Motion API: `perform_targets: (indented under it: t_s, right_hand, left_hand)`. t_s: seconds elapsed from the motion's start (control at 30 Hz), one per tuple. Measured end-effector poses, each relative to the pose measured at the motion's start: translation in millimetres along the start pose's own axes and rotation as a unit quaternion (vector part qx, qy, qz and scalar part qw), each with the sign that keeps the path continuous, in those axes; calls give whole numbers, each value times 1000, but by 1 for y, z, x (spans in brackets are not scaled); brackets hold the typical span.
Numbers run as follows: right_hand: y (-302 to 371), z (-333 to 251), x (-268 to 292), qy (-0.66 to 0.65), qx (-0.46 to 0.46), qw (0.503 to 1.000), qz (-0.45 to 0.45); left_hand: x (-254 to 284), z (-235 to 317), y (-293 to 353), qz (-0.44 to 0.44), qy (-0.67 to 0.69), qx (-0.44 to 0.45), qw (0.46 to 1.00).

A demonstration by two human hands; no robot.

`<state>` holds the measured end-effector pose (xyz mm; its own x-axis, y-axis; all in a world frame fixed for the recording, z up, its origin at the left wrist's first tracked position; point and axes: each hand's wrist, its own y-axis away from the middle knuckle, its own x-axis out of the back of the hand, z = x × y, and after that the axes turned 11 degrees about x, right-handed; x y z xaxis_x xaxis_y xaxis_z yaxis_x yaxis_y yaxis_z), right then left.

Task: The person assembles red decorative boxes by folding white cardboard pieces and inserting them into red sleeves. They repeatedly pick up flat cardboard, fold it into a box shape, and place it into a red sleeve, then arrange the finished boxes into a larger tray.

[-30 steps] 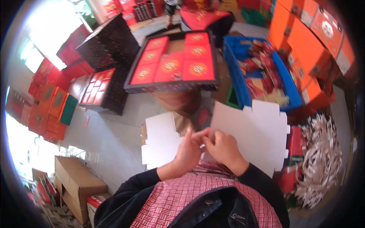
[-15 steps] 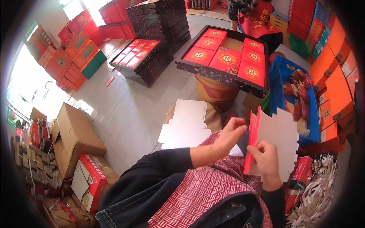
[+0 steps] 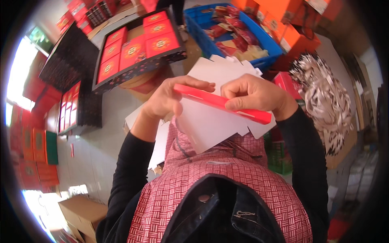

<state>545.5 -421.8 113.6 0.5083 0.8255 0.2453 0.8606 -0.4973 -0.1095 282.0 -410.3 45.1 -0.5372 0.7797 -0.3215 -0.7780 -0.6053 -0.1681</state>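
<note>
A cardboard box blank, white inside (image 3: 202, 125) with a narrow folded red side (image 3: 208, 98), lies across my lap. My right hand (image 3: 255, 95) grips the right half of that red side, thumb on the near face and fingers curled over the far side. At its left end, my left hand (image 3: 160, 97) straddles the red side, with fingers stretched along the far face and thumb on the near side. More white flaps (image 3: 221, 71) spread out beyond both hands. Part of another white blank (image 3: 160, 141) shows below my left hand.
A dark patterned tray (image 3: 142, 62) of red boxes stands ahead on the left, near stacked dark trays (image 3: 73, 56). A blue crate (image 3: 200, 30) holds red packets. White ribbons (image 3: 324, 101) heap on the right. An open carton (image 3: 83, 210) stands at lower left.
The view has swung right. The blank has turned from upright at my right to lying across in front of me, and my left hand has moved from beside it onto its red side.
</note>
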Motion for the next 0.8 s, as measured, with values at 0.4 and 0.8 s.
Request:
perform_targets:
  t_s: [0.4, 0.8]
  right_hand:
    - [82, 70, -64, 92, -31, 994, 44]
    - [53, 75, 58, -272, -84, 954, 95]
  left_hand:
    - [-35, -10, 2, 93, -49, -117, 988]
    - [-67, -42, 2, 290, -38, 303, 907]
